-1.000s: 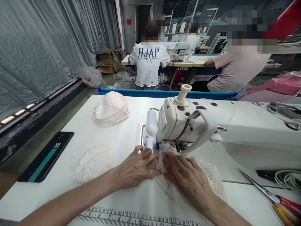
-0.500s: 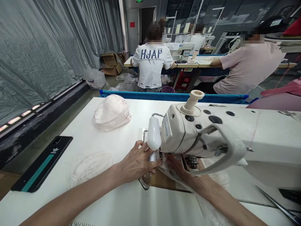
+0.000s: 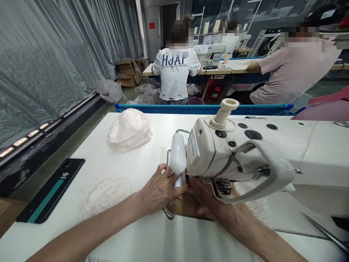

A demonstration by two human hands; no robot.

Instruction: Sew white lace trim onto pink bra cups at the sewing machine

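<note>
A white sewing machine (image 3: 229, 149) stands before me, a rounded white lamp (image 3: 178, 153) at the left of its head. My left hand (image 3: 160, 189) lies beside the needle area with fingers apart, partly behind the lamp; its thumb points toward the needle. Under the machine head is my right hand (image 3: 207, 198), blurred and partly hidden by the machine, so its grip is unclear. White lace (image 3: 255, 203) shows beyond my right forearm. Beneath my hands is a brown plate (image 3: 188, 207) in the machine bed. The needle is hidden.
A stack of pale fabric cups (image 3: 129, 129) sits at the back left of the white table (image 3: 136, 233). Coiled lace trim (image 3: 106, 194) and a black-and-teal case (image 3: 51, 191) lie left. Scissors (image 3: 327, 231) lie right. Several people sit at machines beyond.
My right hand has shifted slightly and now covers the lace strip that ran along its left side. My left hand stays nearly in place. The view has tilted slightly.
</note>
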